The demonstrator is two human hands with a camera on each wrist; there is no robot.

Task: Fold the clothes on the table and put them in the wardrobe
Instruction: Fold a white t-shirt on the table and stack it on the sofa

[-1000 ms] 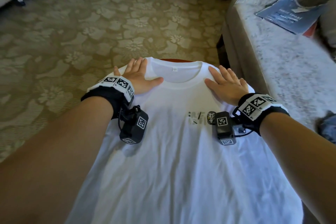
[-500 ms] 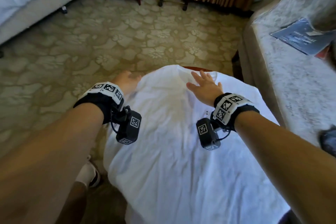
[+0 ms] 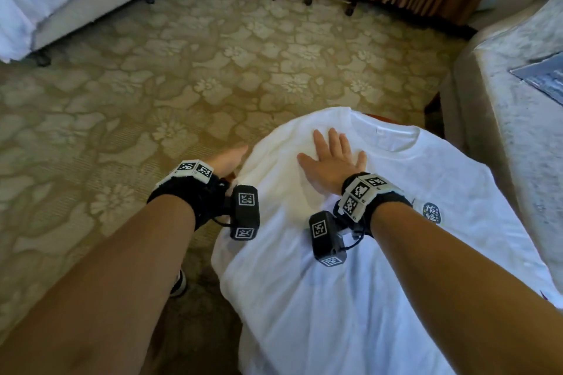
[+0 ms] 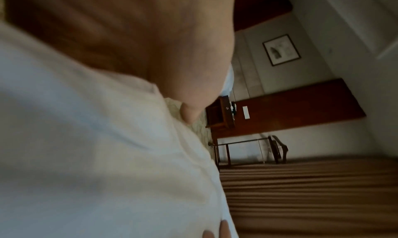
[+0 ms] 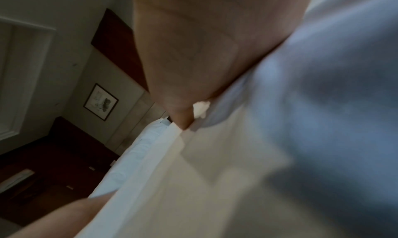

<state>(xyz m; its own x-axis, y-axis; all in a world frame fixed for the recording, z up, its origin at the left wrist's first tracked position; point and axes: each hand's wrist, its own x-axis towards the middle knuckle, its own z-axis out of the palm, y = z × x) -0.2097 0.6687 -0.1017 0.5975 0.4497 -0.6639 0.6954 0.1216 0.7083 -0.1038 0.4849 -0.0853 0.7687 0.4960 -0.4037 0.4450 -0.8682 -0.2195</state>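
Right hand point(image 3: 332, 164) flat, fingers spread on white T-shirt point(image 3: 350, 268) left of collar; left hand point(image 3: 227, 158) at shirt's left edge, grip unclear. Overhanging fabric could slide off, spoiling fold.

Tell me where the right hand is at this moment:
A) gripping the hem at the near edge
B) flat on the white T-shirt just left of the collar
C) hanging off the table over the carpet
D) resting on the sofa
B: in the head view the right hand lies palm down with fingers spread on the white T-shirt, just left of the collar, while the left hand is at the shirt's left edge.
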